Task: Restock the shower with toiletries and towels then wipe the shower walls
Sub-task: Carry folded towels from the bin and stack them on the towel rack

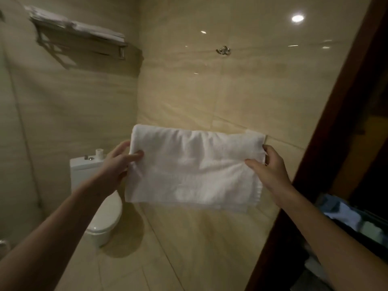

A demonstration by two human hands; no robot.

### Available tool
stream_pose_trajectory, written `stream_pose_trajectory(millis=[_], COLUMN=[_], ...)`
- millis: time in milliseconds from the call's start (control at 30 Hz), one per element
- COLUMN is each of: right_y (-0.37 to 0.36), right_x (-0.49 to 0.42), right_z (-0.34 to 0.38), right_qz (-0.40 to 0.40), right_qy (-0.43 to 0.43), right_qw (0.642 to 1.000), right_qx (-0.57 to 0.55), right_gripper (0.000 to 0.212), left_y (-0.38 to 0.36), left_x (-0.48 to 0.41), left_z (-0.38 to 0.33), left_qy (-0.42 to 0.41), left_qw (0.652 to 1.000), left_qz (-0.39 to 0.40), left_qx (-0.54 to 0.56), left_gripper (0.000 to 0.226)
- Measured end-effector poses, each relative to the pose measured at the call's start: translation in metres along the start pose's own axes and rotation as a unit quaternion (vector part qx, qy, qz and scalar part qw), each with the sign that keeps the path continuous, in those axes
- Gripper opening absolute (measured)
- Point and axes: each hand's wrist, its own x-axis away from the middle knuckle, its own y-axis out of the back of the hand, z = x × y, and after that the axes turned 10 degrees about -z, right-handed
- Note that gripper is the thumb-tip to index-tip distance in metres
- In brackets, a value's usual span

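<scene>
Hanging folded over a wall rail, the white terry towel (195, 166) runs lengthwise left to right, above and right of the white toilet (98, 198); left hand (119, 162) and right hand (270, 164) pinch its opposite ends, equally near.

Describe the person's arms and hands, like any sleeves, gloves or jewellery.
Both forearms are bare, with no sleeves in view. The left hand and right hand wear no gloves, and no watch, bracelet or ring is visible on either.
</scene>
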Motion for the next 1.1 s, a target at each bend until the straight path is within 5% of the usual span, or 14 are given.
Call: stream_pose_trajectory(millis=[867,1100], right_y=[-0.464,-0.589], right_x=[-0.313,-0.382], right_z=[0.009,0.037], right_qz=[0.152,0.22], right_qy=[0.071,0.009], right_qw=[0.964,0.935], right_qx=[-0.208,-0.277], right_gripper=[0.029,0.043], left_y=[0.129,0.171], left_x=[-0.356,-0.447], left_z=[-0.076,-0.11], left_qy=[-0.129,-0.151], left_qw=[0.961,0.948], left_qz=[-0.235,-0.269], left_qx=[-0.075,-0.083], left_gripper=[0.036,0.043])
